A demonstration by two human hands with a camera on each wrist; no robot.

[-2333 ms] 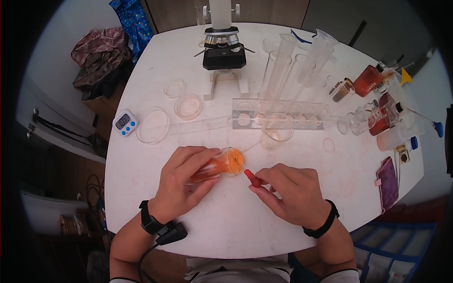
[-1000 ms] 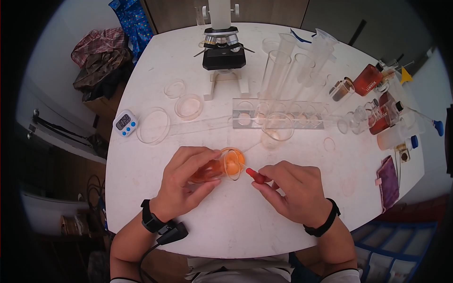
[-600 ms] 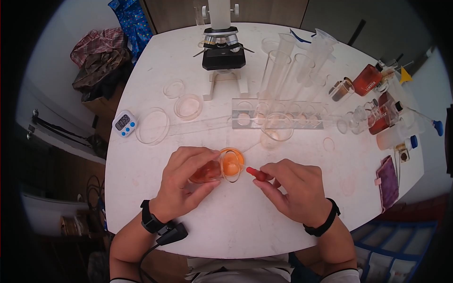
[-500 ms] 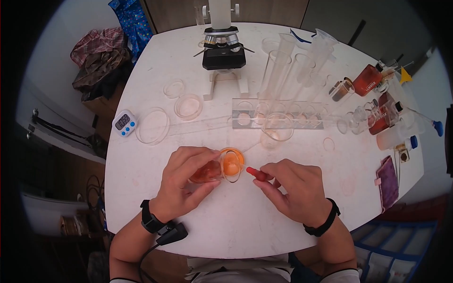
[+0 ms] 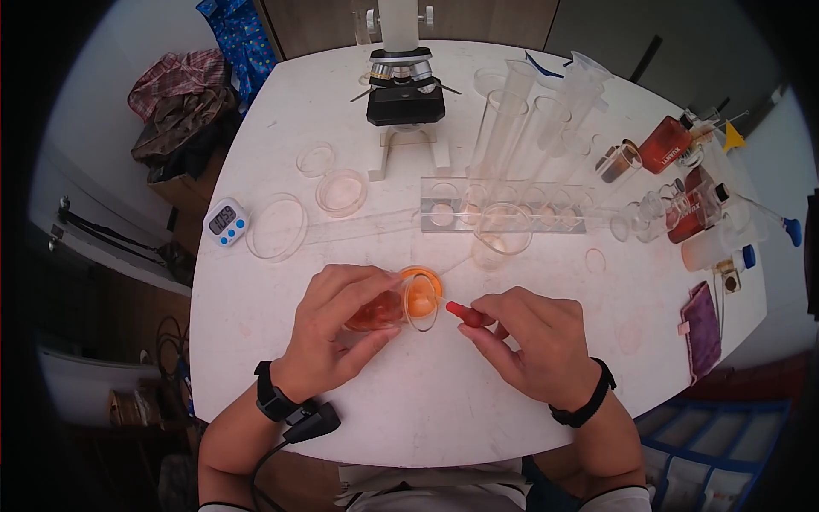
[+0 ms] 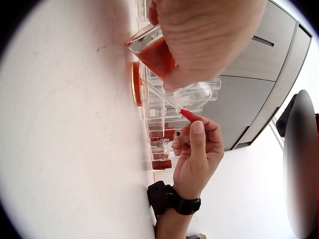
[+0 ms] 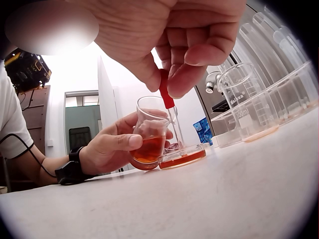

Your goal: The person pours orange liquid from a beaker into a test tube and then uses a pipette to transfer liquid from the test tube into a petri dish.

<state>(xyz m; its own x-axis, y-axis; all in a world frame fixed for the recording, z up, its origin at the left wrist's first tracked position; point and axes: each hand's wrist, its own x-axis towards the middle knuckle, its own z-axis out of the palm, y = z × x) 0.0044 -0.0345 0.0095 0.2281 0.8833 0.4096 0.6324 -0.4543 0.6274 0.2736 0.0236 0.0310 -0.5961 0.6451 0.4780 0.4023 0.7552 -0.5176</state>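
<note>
My left hand [image 5: 328, 333] grips a small glass beaker [image 7: 149, 145] of orange-red liquid from the side. The beaker leans toward a shallow petri dish [image 7: 185, 158] on the table, its rim overlapping the dish in the head view. Orange liquid covers the bottom of the dish. My right hand [image 5: 533, 346] pinches the red rubber bulb of a glass dropper [image 6: 189, 115] between thumb and fingers. The dropper's glass stem slants down to the dish, just beside the beaker's mouth, as the right wrist view shows.
Behind the dish stand an empty beaker [image 5: 503, 243] and a rack [image 5: 435, 218] of clear tubes. A microscope [image 5: 405, 102] is at the back, a timer [image 5: 225, 222] and glass dishes at the left. Red bottles [image 5: 665, 145] and a purple cloth [image 5: 701, 333] lie right.
The beaker was tipped further over the dish; it has come back toward upright and its liquid has settled inside. The right hand with the dropper has shifted slightly right.
</note>
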